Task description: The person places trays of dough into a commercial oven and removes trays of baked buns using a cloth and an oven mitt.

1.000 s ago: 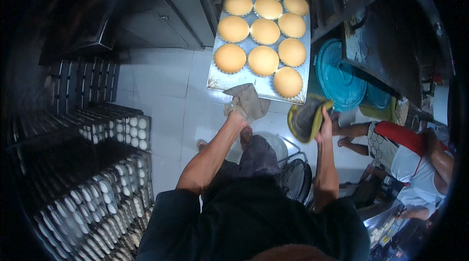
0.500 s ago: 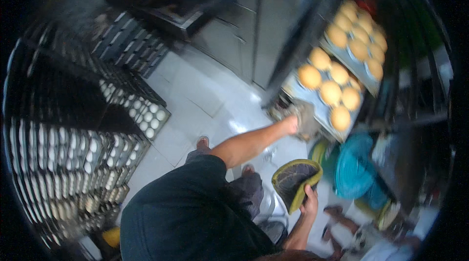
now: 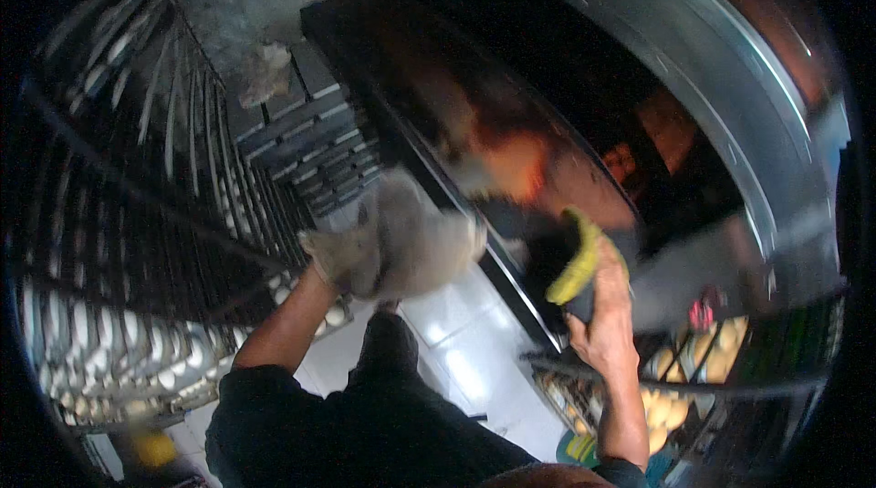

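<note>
A worn, greyish cloth mitt (image 3: pixel 415 246) covers my left hand (image 3: pixel 351 255), held over the floor before the oven. Motion blurs the cloth, and the fingers inside are hidden. My right hand (image 3: pixel 604 310) grips a bent, dark pot holder with a yellow edge (image 3: pixel 577 273), my fingers wrapped round it at the oven's front edge. Beyond both hands the oven (image 3: pixel 584 178) stands open, with an orange glow inside its dark chamber.
To the left, tall racks (image 3: pixel 155 150) hold many trays, the lower ones with pale dough balls (image 3: pixel 119 328). Stacked dark trays (image 3: pixel 319 146) stand near the oven's left end. Baked golden buns (image 3: pixel 721 351) sit on a rack at lower right.
My view has turned left, from the trays of baked buns to the open oven. The mitted left hand has left the bun tray; the pot holder, still in my right hand, is now at the oven's edge.
</note>
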Demonstrator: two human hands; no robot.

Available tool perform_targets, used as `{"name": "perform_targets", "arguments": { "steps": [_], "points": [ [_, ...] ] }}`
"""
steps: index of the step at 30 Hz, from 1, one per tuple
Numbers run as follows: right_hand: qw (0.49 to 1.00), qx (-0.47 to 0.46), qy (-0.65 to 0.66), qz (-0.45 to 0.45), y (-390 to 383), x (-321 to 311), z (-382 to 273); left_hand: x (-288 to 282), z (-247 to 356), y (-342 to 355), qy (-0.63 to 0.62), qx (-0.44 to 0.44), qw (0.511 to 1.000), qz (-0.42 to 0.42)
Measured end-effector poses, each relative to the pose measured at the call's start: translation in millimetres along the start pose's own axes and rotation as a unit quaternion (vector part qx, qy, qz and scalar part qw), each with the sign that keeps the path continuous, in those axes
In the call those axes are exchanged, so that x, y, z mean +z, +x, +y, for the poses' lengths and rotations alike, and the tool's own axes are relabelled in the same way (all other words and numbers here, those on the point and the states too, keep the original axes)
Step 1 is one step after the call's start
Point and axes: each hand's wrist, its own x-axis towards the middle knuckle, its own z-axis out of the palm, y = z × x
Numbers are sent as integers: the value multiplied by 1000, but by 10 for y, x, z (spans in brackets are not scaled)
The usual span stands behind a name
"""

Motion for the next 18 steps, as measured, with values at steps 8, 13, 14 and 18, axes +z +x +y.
{"name": "perform_targets", "arguments": {
  "steps": [8,13,14,18],
  "points": [
    [972,157,75,-154,1315,838,-64,-1042,-2605,2919,170,-62,969,168],
    [959,258,10,-118,1406,935,-179,-521,-2908,4928,139,-71,970,184],
    [952,282,-6,-118,1390,985,-216,-303,-2868,5320,126,-53,968,211],
    [958,260,22,-116,1643,1054,-197,-473,-3707,5908,125,-26,892,433]
  ]
}}
